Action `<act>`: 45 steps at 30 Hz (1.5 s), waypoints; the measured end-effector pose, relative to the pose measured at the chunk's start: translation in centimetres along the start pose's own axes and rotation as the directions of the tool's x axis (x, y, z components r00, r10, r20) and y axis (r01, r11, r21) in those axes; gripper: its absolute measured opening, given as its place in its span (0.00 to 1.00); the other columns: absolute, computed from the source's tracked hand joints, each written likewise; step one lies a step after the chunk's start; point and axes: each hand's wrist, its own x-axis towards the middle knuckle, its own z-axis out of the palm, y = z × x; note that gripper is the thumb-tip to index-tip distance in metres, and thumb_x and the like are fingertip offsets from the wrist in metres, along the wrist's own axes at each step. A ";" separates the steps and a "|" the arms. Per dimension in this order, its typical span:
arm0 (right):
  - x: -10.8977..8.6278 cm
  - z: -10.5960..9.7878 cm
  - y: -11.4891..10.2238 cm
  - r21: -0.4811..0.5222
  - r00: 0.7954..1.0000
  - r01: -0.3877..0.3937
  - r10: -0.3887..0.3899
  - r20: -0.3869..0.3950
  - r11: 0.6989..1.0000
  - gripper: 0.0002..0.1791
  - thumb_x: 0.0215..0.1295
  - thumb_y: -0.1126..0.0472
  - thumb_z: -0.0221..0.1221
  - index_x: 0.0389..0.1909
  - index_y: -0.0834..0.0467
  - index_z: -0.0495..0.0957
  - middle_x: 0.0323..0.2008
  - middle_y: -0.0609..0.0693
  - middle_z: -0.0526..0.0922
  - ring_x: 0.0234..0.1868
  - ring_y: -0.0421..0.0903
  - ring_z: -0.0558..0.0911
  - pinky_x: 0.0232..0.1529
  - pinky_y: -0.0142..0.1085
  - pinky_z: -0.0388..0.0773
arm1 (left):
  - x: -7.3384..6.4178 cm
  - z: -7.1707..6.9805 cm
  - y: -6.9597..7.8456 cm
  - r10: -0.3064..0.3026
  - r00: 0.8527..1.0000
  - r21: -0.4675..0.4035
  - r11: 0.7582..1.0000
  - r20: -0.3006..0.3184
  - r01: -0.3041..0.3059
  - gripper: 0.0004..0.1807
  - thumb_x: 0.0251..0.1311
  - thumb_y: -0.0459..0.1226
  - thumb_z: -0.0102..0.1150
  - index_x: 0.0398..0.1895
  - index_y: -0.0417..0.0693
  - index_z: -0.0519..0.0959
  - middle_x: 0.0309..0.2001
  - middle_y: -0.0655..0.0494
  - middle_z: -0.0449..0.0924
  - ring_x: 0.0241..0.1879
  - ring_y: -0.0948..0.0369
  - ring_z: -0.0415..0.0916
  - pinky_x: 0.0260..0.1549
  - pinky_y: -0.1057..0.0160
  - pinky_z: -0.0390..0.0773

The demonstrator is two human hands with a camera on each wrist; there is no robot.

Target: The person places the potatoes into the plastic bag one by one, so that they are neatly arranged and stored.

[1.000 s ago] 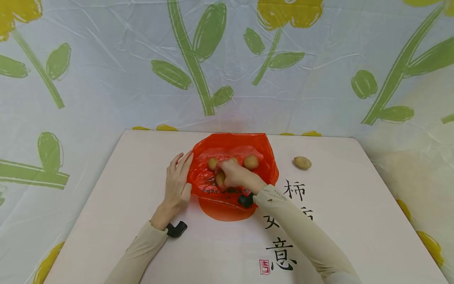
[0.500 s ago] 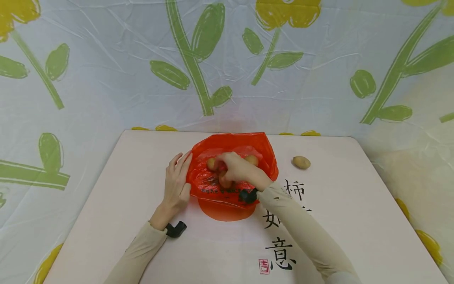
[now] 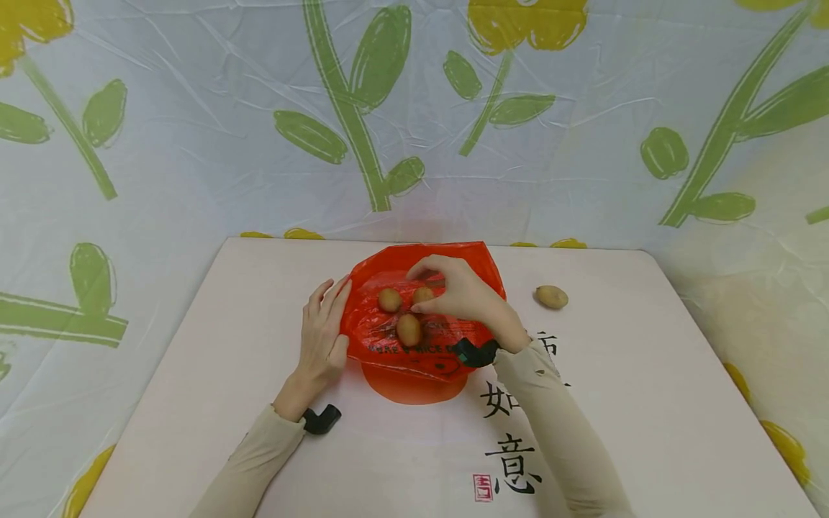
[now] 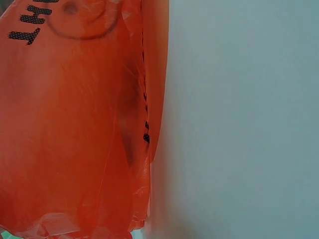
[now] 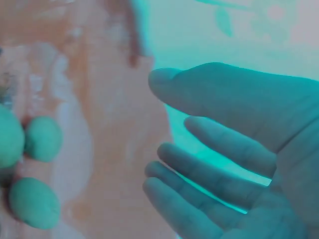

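Observation:
A red plastic bag (image 3: 453,252) lies spread with its mouth facing up. Inside it I see a near potato (image 3: 409,330), a left potato (image 3: 389,300) and a back potato (image 3: 423,296) partly behind my fingers. My left hand (image 3: 322,334) rests along the bag's left edge, fingers extended. It does not show in the left wrist view, where the bag's side (image 4: 60,124) fills the left part. Over the bag's right half hovers my right hand (image 3: 463,291), thumb and fingers apart around nothing. The right wrist view shows this hand (image 5: 239,164) beside the potatoes.
Another potato (image 3: 551,297) lies on the pale table (image 3: 615,345) to the right of the bag. Black printed characters (image 3: 510,464) run down the table. A flowered sheet (image 3: 246,144) hangs behind. An orange rounded shape (image 3: 414,392) shows below the bag's front edge.
My right hand has let go of the near potato, which stays in the bag, and has moved up and right with its fingers spreading. My left hand has stayed in place.

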 end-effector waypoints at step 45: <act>-14.2 -6.3 18.7 0.313 0.729 -0.262 0.400 -0.555 0.913 0.26 0.66 0.65 0.61 0.64 0.70 0.70 0.61 0.59 0.74 0.64 0.52 0.70 0.68 0.50 0.63 | -0.4 0.2 0.0 -0.077 0.997 -0.068 0.995 0.023 0.079 0.43 0.40 0.30 0.35 0.69 0.34 0.67 0.69 0.42 0.66 0.67 0.42 0.56 0.53 0.41 0.59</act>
